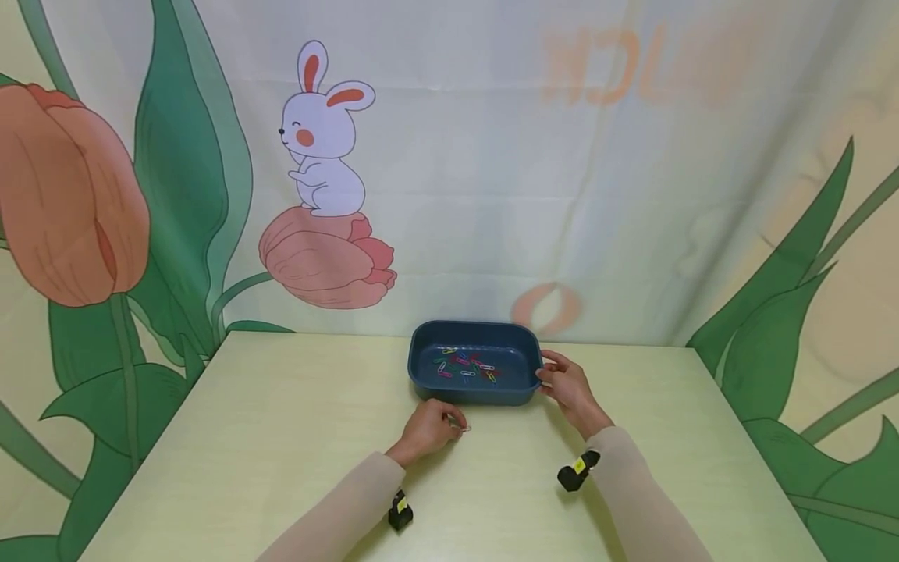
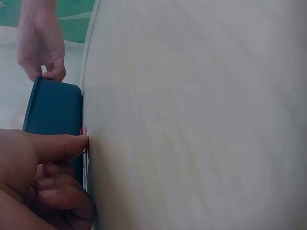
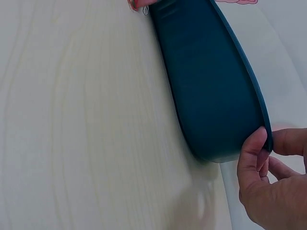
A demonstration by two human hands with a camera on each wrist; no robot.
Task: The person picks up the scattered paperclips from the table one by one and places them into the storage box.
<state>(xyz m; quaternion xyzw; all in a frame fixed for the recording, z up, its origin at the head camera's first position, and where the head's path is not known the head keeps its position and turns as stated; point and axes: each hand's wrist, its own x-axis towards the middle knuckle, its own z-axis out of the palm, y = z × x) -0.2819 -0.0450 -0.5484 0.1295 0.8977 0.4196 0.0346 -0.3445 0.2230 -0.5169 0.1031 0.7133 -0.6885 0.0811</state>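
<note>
A dark blue plastic basin (image 1: 474, 396) sits at the table's far edge, with several coloured paper clips (image 1: 467, 373) scattered on its floor. My right hand (image 1: 567, 384) pinches the basin's right-hand end by the rim, thumb on one side and fingers on the other, as the right wrist view (image 3: 283, 177) shows. In front of the basin, my left hand (image 1: 430, 425) is low at the tabletop with fingers curled. Its thumb and fingertips hold a reddish paper clip (image 2: 84, 132), largely covered by the thumb. A pale clip (image 3: 146, 9) shows close by those fingertips.
The pale wooden table (image 1: 295, 437) extends to both sides and in front of the basin. A cloth backdrop (image 1: 456, 195) printed with a rabbit and tulips hangs right behind the far edge. Each wrist carries a small black camera (image 1: 400, 511).
</note>
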